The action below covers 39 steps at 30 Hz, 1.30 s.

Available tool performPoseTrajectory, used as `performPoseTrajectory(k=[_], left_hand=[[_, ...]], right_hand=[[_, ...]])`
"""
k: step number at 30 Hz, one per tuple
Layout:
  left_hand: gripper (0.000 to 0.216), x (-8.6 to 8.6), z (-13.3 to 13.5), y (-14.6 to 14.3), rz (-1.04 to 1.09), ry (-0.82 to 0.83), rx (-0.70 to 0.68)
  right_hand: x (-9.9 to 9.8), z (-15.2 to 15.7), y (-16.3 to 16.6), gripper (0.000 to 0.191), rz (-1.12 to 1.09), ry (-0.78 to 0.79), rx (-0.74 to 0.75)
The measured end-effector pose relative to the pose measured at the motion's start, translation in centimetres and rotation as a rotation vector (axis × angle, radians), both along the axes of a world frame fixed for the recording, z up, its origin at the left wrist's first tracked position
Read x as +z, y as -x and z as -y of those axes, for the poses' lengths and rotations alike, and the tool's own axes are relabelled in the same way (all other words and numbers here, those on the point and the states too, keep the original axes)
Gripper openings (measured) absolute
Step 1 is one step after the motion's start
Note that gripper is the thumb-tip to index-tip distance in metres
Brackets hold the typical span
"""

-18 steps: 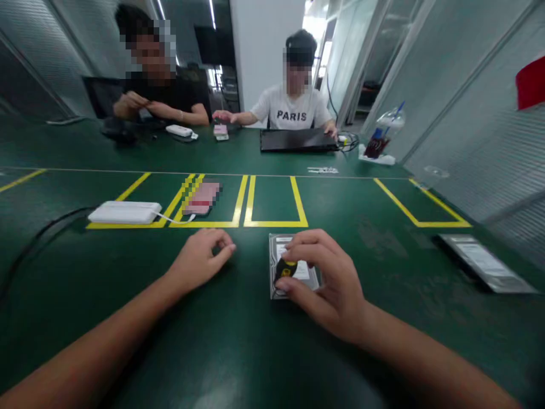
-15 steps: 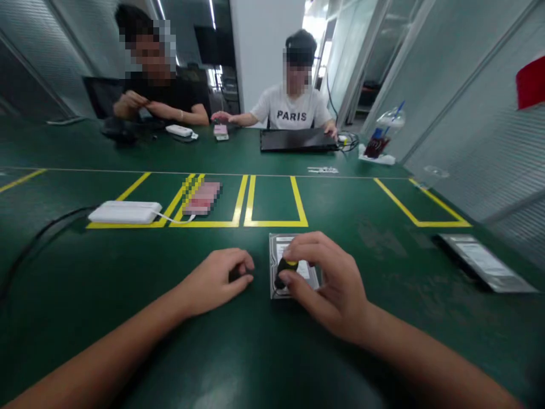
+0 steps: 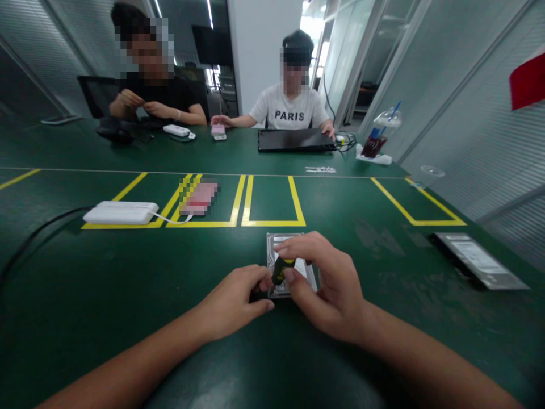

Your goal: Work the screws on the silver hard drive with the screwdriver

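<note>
Screwdriver (image 3: 281, 270) seemingly upright on drive (image 3: 276, 243)

A hard drive (image 3: 279, 241) lies flat on the table (image 3: 128, 295), just before a taped bay (image 3: 272, 222). The right hand (image 3: 327, 287) rests on the drive, with a small screwdriver (image 3: 279, 271) between its fingers. The left hand (image 3: 232, 301) sits on the table at the drive's left edge. A phone (image 3: 199, 199) lies in the next bay to the left, with a power bank (image 3: 121, 212) further left. A flat pouch (image 3: 479, 260) lies well to the right. Behind, a laptop (image 3: 293, 139) sits left of a lidded cup (image 3: 381, 133).
</note>
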<state>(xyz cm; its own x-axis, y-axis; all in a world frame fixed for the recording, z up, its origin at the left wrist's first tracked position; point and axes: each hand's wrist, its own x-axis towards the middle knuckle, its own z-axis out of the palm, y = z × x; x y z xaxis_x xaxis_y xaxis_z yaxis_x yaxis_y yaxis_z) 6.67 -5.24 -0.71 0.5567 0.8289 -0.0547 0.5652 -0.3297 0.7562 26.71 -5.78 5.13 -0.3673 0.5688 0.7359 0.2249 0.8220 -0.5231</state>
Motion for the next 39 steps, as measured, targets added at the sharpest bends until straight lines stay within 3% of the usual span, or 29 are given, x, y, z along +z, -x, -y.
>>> performPoseTrajectory(k=[7, 22, 39], left_hand=[[0.005, -1.0, -0.2, 0.1, 0.038, -0.045, -0.029], [0.005, -2.4, -1.3, 1.1, 0.180, 0.002, -0.124], [0.006, -2.3, -1.3, 1.2, 0.160, 0.016, -0.121]], right_hand=[[0.1, -0.1, 0.1, 0.021, 0.001, 0.007, -0.068], [-0.1, 0.0, -0.1, 0.030, 0.006, -0.008, -0.016], [0.3, -0.1, -0.2, 0.028, 0.040, -0.030, 0.029]])
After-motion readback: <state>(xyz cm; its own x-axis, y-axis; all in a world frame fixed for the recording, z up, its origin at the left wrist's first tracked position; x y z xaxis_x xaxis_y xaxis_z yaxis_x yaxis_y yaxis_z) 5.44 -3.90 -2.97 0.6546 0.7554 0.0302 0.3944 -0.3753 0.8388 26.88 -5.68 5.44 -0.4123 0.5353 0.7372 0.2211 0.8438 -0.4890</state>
